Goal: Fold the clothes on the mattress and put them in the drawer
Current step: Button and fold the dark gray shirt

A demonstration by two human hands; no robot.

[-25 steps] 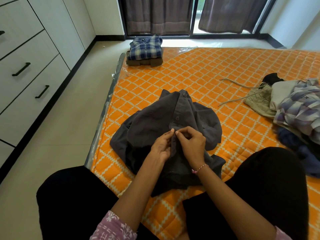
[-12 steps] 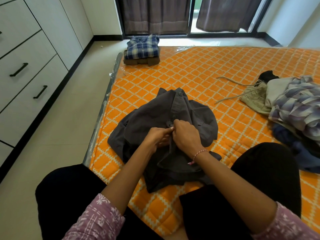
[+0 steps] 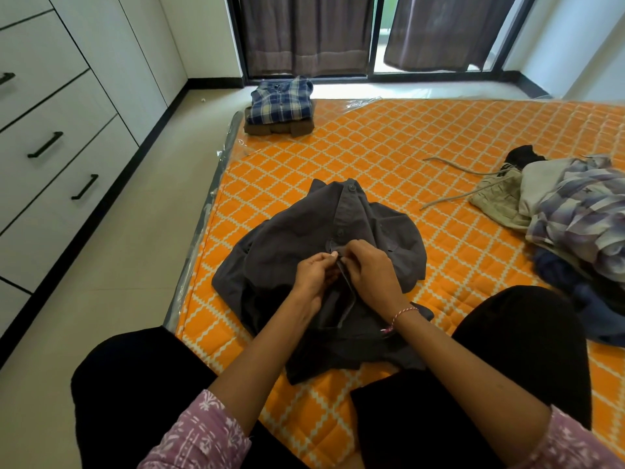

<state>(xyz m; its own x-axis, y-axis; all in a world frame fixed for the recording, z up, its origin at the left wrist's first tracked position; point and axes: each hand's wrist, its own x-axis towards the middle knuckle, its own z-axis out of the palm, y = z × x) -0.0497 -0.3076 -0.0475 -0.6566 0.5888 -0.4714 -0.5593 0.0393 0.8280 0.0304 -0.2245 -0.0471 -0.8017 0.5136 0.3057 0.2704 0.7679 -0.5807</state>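
Note:
A dark grey button-up shirt (image 3: 297, 238) lies rumpled on the orange patterned mattress (image 3: 406, 147), collar pointing away from me. My left hand (image 3: 314, 275) and my right hand (image 3: 370, 272) meet at the shirt's front placket, each pinching the fabric edge near a button. A folded blue plaid shirt (image 3: 282, 101) rests on a folded brown garment (image 3: 277, 127) at the mattress's far left corner. A heap of unfolded clothes (image 3: 571, 211) lies at the right. White drawers (image 3: 50, 170) with black handles line the left wall, all closed.
My knees in black trousers frame the shirt at the near edge. Pale floor runs between the mattress and the drawers. Curtains and a glass door stand at the far end. A drawstring trails from the beige garment (image 3: 500, 194) in the heap.
Both hands stayed at the shirt's placket, shifting slightly up along it while working the fabric edge. The shirt's lower part has bunched a little. The view tilted slightly.

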